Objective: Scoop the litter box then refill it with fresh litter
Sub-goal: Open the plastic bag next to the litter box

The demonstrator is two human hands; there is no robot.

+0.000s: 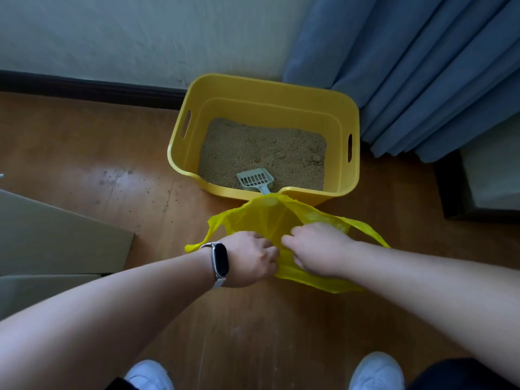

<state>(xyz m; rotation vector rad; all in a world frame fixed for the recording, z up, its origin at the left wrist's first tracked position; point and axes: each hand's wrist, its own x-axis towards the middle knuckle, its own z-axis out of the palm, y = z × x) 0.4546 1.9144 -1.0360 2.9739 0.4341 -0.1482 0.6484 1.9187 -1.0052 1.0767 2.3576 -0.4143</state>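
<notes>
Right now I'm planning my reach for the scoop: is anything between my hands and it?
Yes: the yellow bag, gripped by left hand and right hand, lies between them and the scoop, covering its handle end at the litter box front rim.

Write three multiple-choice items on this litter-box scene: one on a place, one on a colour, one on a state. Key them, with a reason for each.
1. Where does the scoop lie?
A. in the right hand
B. in the litter box, on the litter
C. inside the plastic bag

2. What colour is the plastic bag?
A. blue
B. yellow
C. white

3. What are the left hand and the right hand doing?
A. gripping the plastic bag
B. hanging idle
C. lying flat on the litter box rim

Key:
1. B, the scoop's slotted head rests on the litter by the near wall.
2. B, the plastic bag is yellow like the litter box.
3. A, the fingers of both hands curl into the plastic.
</notes>
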